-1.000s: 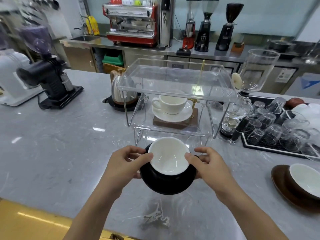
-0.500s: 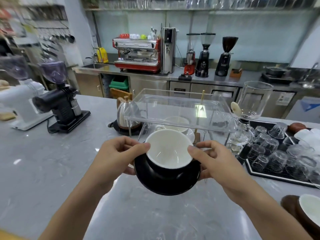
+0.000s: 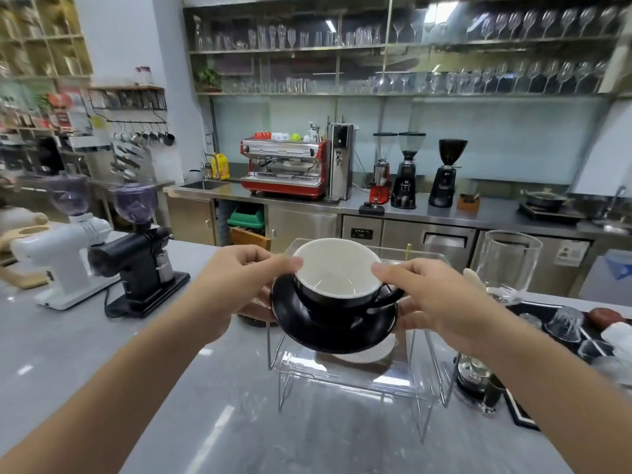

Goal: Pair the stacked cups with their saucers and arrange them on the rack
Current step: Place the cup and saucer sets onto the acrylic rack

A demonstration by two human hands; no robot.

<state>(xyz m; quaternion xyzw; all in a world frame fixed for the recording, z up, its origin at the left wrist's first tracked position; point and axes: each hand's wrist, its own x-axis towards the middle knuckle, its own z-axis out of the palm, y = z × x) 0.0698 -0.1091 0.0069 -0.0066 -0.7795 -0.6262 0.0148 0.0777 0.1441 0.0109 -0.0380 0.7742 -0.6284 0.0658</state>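
Both hands hold a black saucer (image 3: 333,323) in the air with a black cup (image 3: 337,280) seated on it, white inside, its handle pointing right; the left hand (image 3: 236,285) grips the saucer's left edge from below with its thumb pressed on the cup's left rim, and the right hand (image 3: 434,299) grips the right edge the same way, thumb on the right rim; each grip is closed on the pair, one per side. The cup and saucer hang level, above the near edge of the clear rack (image 3: 352,371) and in front of its top tier; the rack stands on the grey surface (image 3: 102,364), wire legs down. On the rack's lower tier a white saucer (image 3: 376,352) shows just beneath the black one, mostly hidden by it. To the right of the rack stands a glass siphon brewer (image 3: 506,265), and farther right a black tray of upturned glasses (image 3: 564,323). At the left of the surface sit a black grinder (image 3: 136,265) and a white grinder (image 3: 65,258) side by side; a red espresso machine (image 3: 284,167) stands on the far counter.
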